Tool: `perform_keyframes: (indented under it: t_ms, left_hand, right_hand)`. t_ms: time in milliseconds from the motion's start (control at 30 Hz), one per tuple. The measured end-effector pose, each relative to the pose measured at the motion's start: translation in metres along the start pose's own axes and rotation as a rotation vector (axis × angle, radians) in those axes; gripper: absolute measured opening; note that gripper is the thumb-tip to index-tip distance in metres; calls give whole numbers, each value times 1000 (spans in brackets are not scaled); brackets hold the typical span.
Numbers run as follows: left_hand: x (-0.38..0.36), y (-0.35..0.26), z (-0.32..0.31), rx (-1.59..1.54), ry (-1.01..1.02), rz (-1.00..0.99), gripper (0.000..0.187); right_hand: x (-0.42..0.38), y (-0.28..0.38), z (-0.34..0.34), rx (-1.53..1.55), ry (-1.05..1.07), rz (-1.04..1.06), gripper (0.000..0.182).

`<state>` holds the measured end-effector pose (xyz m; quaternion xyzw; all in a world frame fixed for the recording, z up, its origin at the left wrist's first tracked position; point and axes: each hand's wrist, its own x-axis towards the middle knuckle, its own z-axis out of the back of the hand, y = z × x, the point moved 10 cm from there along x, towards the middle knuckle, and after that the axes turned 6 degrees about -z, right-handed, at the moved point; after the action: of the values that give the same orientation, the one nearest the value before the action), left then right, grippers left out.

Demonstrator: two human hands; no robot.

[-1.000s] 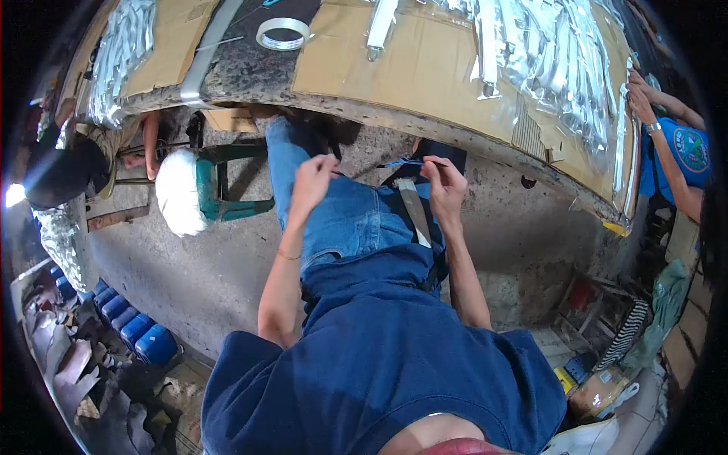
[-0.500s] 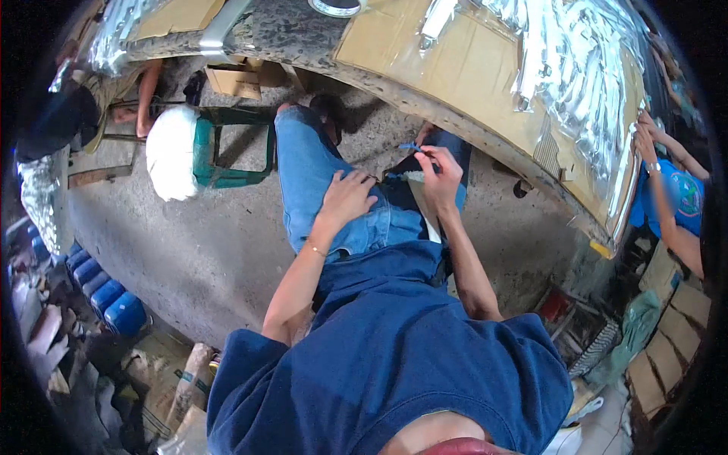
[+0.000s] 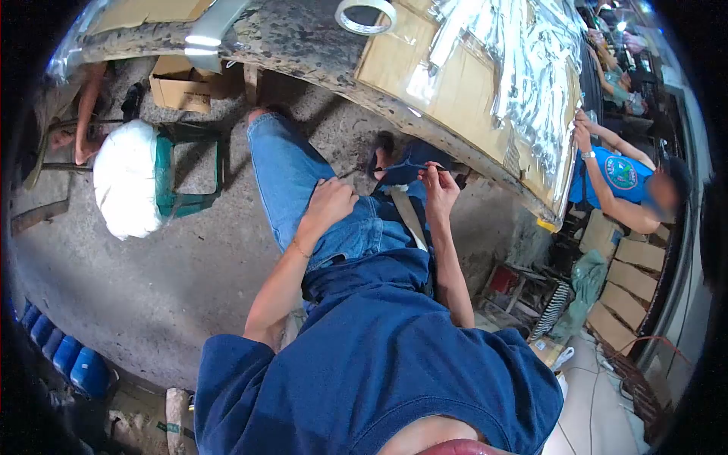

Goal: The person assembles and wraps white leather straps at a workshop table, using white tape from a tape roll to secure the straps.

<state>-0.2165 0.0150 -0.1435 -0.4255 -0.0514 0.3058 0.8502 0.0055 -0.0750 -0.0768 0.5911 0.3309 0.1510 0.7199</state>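
My left hand (image 3: pixel 331 202) rests on the jeans (image 3: pixel 284 163) at my lap, its fingers curled together; what they hold, if anything, is hidden. Just right of it, my right hand (image 3: pixel 440 194) is raised near the table edge, thumb and fingers pinched on a thin blue item (image 3: pixel 412 165). A dark tip shows beside that hand. Below the pinched fingers, a pale strip (image 3: pixel 409 216) lies across my lap.
The table (image 3: pixel 303 45) ahead bears cardboard (image 3: pixel 455 91), shiny clear strips (image 3: pixel 542 83) and a tape roll (image 3: pixel 365 17). A co-worker (image 3: pixel 618 174) reaches onto its right end. At left stand a white-topped green stool (image 3: pixel 127 178) and blue containers (image 3: pixel 89 371).
The view has shifted, so the table and stool sit differently. My left hand's fingers, spread before, are now drawn together. My right hand still pinches the thin blue item.
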Motion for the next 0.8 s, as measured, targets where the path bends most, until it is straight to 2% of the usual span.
perform_keyframes:
  t_ms: [67,200,267,300,367,400,433,500,567,600,700,733,800]
  left_hand:
    - [-6,-3,-8,89,112,-40,19]
    - [-21,-10,-3,56,165,-92,21]
    - [-30,-36,15,9,-74,-340,23]
    - [-32,-40,16,9,-56,-346,23]
    - [-38,-48,-5,40,325,-234,30]
    - [-40,-56,-4,91,408,-228,42]
    - [-34,-63,-4,91,424,-229,42]
    - [-20,-67,-28,50,629,-165,62]
    - [5,-62,-60,-3,674,-93,82]
    - [3,-64,-83,-32,916,-60,93]
    - [0,-72,-96,28,861,-141,90]
    - [-1,-77,-94,-22,760,-187,86]
    - [-11,-83,-101,-56,770,-191,85]
  right_hand:
    - [2,-1,-6,-4,39,9,19]
    - [6,-6,-24,0,132,-28,20]
    - [8,-10,-29,51,148,-53,19]
    - [7,-12,-30,99,163,-75,18]
    - [7,-17,-27,135,152,-118,16]
    - [8,-18,-28,181,152,-134,15]
    - [10,-23,-27,228,153,-150,14]
    - [16,-26,-24,215,165,-108,12]
    - [20,-25,-22,243,166,-118,12]
    - [24,-24,-19,226,135,-108,13]
    - [31,-21,-12,77,118,-102,16]
    - [32,-22,-11,71,123,-118,20]
    - [34,-24,-9,84,117,-133,21]
